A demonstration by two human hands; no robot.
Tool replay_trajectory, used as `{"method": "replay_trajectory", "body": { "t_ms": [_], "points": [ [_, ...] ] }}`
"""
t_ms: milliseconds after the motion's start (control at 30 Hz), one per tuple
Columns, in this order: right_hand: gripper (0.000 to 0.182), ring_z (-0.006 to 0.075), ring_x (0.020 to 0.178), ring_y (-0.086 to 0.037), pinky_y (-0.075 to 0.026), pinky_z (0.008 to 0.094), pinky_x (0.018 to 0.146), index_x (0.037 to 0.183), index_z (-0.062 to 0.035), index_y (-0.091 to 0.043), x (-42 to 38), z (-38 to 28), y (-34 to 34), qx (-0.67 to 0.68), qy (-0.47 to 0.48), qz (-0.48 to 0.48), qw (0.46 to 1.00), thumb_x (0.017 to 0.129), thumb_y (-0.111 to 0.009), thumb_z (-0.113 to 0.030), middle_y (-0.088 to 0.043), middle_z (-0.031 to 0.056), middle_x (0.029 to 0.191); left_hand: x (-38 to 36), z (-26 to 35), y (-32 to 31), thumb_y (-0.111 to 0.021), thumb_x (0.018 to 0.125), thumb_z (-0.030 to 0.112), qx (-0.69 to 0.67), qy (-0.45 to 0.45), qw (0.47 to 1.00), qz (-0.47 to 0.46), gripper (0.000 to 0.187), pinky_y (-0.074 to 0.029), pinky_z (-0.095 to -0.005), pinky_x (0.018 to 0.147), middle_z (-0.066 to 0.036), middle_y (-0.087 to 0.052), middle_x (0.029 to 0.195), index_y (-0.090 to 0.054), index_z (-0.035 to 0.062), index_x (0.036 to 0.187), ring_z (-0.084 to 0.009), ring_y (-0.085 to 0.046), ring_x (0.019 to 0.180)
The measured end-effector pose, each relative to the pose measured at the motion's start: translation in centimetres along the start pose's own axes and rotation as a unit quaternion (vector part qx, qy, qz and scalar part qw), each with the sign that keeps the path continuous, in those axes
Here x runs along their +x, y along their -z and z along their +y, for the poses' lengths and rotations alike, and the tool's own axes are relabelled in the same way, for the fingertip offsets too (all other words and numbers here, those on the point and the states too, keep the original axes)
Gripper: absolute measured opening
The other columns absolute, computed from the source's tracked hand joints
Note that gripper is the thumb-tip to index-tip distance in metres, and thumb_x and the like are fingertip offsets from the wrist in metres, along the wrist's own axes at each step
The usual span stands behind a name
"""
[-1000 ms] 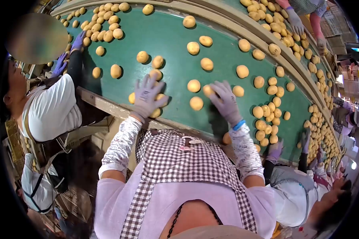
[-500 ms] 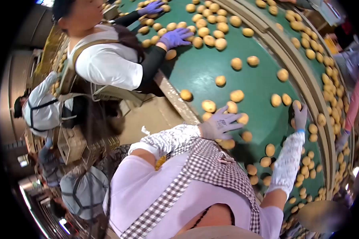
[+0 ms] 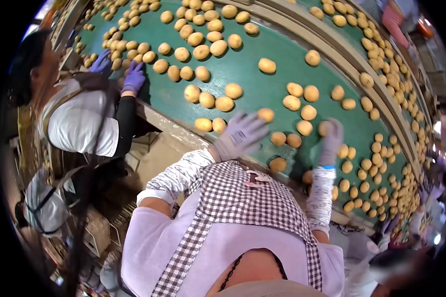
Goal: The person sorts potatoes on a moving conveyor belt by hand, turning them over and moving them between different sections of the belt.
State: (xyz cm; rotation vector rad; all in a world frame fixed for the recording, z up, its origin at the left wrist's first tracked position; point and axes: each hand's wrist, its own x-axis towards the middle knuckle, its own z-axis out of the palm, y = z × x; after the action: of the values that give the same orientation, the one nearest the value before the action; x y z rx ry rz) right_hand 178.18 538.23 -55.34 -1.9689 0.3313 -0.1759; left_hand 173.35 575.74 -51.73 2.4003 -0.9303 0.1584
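Observation:
My left hand (image 3: 240, 136), in a grey-lilac glove, is stretched over the green conveyor belt (image 3: 233, 166) near its close edge. Its fingers are spread and somewhat blurred, with a potato (image 3: 266, 115) at their tips. Two potatoes lie just left of that hand. My right hand (image 3: 333, 141), gloved the same way, is farther right on the belt. Its fingers curl round a potato (image 3: 323, 128), partly hidden and smeared by motion. Several loose potatoes (image 3: 304, 127) lie between and beyond my hands.
A co-worker (image 3: 79, 116) stands at my left, purple-gloved hands (image 3: 133, 78) among potatoes on the belt. A beige rail (image 3: 352, 59) divides off a second lane with many potatoes. The belt's near edge (image 3: 168, 126) runs before me. More people are at the far right.
The view has turned, and the potatoes sit differently in it. My right hand has come away from the dividing rail, nearer my left hand. The co-worker's hands have drawn closer together.

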Motion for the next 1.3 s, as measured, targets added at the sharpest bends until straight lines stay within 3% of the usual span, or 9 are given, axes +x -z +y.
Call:
{"method": "replay_trajectory", "body": {
  "t_ms": [100,200,267,367,667,800,1033,1200,1300],
  "points": [
    [0.034,0.0273,0.121,-0.063,-0.048,0.0389,0.112,0.131,-0.0012,-0.068,-3.7,-1.7,-5.4,-0.102,0.107,-0.105,0.984,0.101,-0.064,-0.018,-0.066,0.0168,0.135,-1.4,-1.9,-2.2,-0.07,0.089,0.035,-0.006,0.026,0.991,-0.13,0.059,-0.032,-0.0597,0.12,-0.014,-0.052,0.154,-0.06,0.0149,0.143,-0.0354,-0.047,0.146],
    [0.042,0.0324,0.133,-0.058,-0.044,0.0407,0.117,0.139,0.0001,-0.063,-3.3,-2.8,-6.1,0.044,-0.106,-0.117,0.986,0.102,-0.064,-0.02,-0.06,0.0186,0.143,-1.9,-5.0,3.0,-0.07,0.089,0.033,0.153,0.101,0.971,-0.156,0.06,-0.031,-0.06,0.12,-0.014,-0.05,0.155,-0.059,0.0147,0.145,-0.0353,-0.045,0.147],
    [0.05,0.0348,0.142,-0.053,-0.041,0.0421,0.121,0.146,0.0005,-0.057,-2.6,-2.7,-8.2,-0.143,0.082,-0.069,0.984,0.102,-0.065,-0.021,-0.057,0.0207,0.149,-5.5,-9.2,3.1,-0.071,0.088,0.033,0.167,0.187,0.966,-0.055,0.062,-0.029,-0.0609,0.12,-0.013,-0.052,0.154,-0.059,0.0111,0.145,-0.0358,-0.047,0.143],
    [0.039,0.0311,0.132,-0.062,-0.047,0.0409,0.113,0.135,0.0009,-0.065,-4.7,-6.0,-12.4,-0.049,0.0,-0.306,0.951,0.103,-0.067,-0.021,-0.066,0.0192,0.141,-8.8,-14.2,5.1,-0.073,0.089,0.036,0.123,0.29,0.947,0.056,0.058,-0.026,-0.0645,0.119,-0.01,-0.064,0.138,-0.064,0.0077,0.138,-0.0368,-0.052,0.135],
    [0.035,0.0342,0.114,-0.07,-0.054,0.0443,0.098,0.119,-0.0079,-0.076,8.7,-17.0,-36.3,-0.002,0.214,-0.372,0.904,0.099,-0.065,-0.034,-0.076,0.014,0.116,-7.2,-11.9,3.5,-0.072,0.09,0.028,0.006,0.129,0.992,0.0,0.053,-0.045,-0.055,0.109,-0.015,-0.056,0.15,-0.064,0.0134,0.14,-0.0423,-0.051,0.137],
    [0.037,0.0341,0.114,-0.068,-0.052,0.0491,0.096,0.123,-0.0158,-0.072,6.9,-17.2,-45.8,-0.384,0.341,-0.323,0.795,0.096,-0.065,-0.041,-0.071,0.0151,0.122,-7.7,-12.6,2.7,-0.07,0.091,0.028,-0.035,0.093,0.995,-0.014,0.047,-0.044,-0.0553,0.111,-0.013,-0.054,0.153,-0.067,0.0161,0.137,-0.043,-0.05,0.138],
    [0.05,0.0361,0.119,-0.066,-0.05,0.0481,0.107,0.128,-0.0128,-0.07,4.9,-16.1,-37.9,-0.162,0.1,-0.538,0.821,0.096,-0.068,-0.051,-0.07,0.017,0.127,-12.8,-18.1,7.3,-0.071,0.093,0.019,-0.095,0.15,0.983,0.041,0.041,-0.045,-0.051,0.111,-0.013,-0.069,0.129,-0.069,0.0056,0.132,-0.0362,-0.064,0.114],
    [0.044,0.0404,0.126,-0.064,-0.051,0.0469,0.109,0.128,-0.0224,-0.074,17.2,-16.0,-33.2,-0.313,0.136,-0.142,0.929,0.092,-0.072,-0.048,-0.069,0.0193,0.128,-10.5,-21.9,10.8,-0.072,0.093,0.016,-0.008,0.186,0.977,0.108,0.037,-0.042,-0.0503,0.111,-0.012,-0.071,0.125,-0.07,0.0049,0.128,-0.0357,-0.064,0.118],
    [0.05,0.0425,0.127,-0.062,-0.05,0.0481,0.11,0.135,-0.0262,-0.068,19.9,-11.6,-36.9,-0.27,0.1,-0.195,0.938,0.089,-0.074,-0.044,-0.066,0.0214,0.132,-5.6,-23.8,10.5,-0.069,0.096,0.024,0.051,0.193,0.975,0.102,0.042,-0.036,-0.0527,0.116,-0.015,-0.063,0.14,-0.067,0.0085,0.135,-0.0375,-0.053,0.136]
  ]
}}
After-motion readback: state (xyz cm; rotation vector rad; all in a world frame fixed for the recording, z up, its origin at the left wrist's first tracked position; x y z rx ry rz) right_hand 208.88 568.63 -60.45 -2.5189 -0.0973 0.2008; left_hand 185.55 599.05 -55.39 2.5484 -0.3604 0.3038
